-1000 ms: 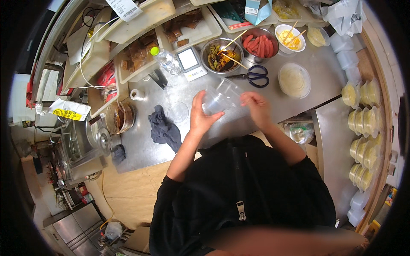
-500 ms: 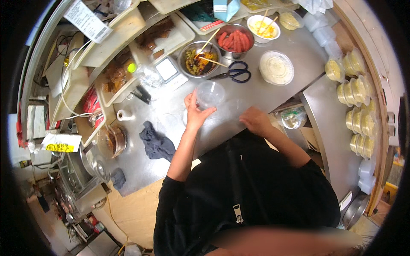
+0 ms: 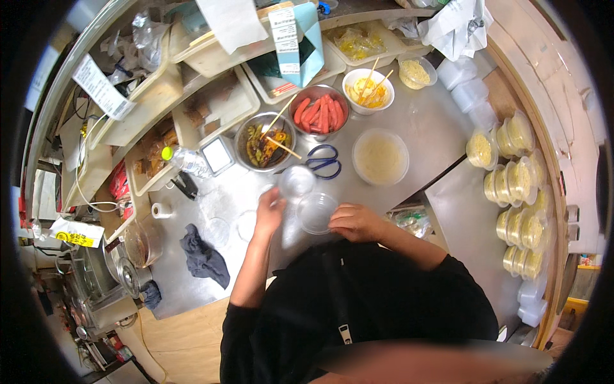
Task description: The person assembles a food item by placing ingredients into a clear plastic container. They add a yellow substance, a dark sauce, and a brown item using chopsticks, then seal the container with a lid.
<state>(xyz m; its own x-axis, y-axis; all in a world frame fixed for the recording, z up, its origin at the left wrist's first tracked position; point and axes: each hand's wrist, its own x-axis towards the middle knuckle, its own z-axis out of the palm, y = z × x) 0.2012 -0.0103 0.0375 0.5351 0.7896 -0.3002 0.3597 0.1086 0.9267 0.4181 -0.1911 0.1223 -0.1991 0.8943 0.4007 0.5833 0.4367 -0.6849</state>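
My right hand (image 3: 354, 222) pinches the rim of a clear round plastic tub (image 3: 316, 213), low over the steel worktop. Just left of that tub is my left hand (image 3: 271, 210), slightly blurred, its fingers loosely bent and apart with nothing visible in them. A second clear tub (image 3: 298, 181) stands on the worktop beside my left fingertips. Clear round lids (image 3: 247, 226) lie left of my left wrist. Beyond the tubs are dark-handled scissors (image 3: 323, 161), and to the right sits a wide round container with pale contents (image 3: 380, 157).
Along the back stand a steel bowl of dark vegetables with chopsticks (image 3: 265, 142), a bowl of red sausages (image 3: 318, 113) and a white bowl (image 3: 368, 91). A grey cloth (image 3: 203, 256) lies left. Several filled tubs (image 3: 521, 179) are stacked far right. An open gap (image 3: 412, 217) lies right of my hand.
My right hand has come left and taken hold of a clear tub. My left hand has come away from the tub it held, which now stands on the worktop. The view has shifted.
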